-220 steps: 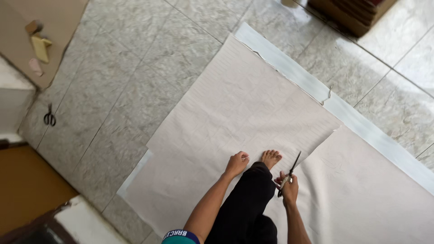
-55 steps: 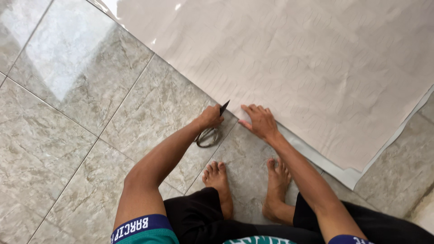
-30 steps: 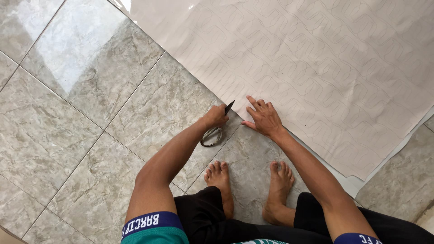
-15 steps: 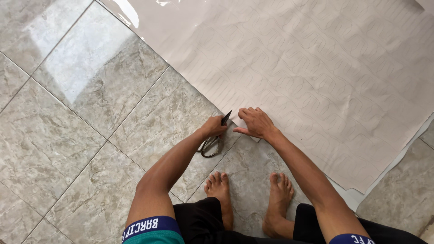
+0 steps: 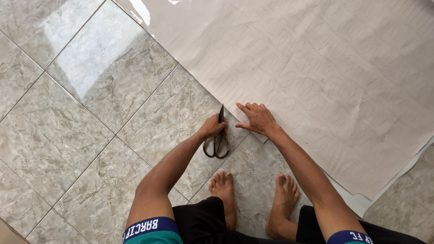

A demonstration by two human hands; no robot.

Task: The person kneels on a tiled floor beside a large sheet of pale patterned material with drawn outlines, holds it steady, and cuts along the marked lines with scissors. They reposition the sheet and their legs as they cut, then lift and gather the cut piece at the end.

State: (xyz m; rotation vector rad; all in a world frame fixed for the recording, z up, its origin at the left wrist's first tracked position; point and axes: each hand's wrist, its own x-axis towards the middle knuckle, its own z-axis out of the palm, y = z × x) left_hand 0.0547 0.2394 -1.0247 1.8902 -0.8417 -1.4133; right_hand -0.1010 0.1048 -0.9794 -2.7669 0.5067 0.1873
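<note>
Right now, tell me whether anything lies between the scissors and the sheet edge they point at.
Nothing visible does. The scissors, gripped by the left hand, point at the edge of the sheet, which the right hand presses flat beside them.

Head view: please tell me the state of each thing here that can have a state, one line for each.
Scissors: blades closed, tips pointing at the sheet edge, handles on the floor side.
Left hand: closed around the scissors.
Right hand: fingers spread, pressing flat on the sheet.
Sheet: spread flat on the floor, marked with drawn outlines, creased.
Floor: glossy tiles, reflecting light.
Feet: bare, on the tiles.
</note>
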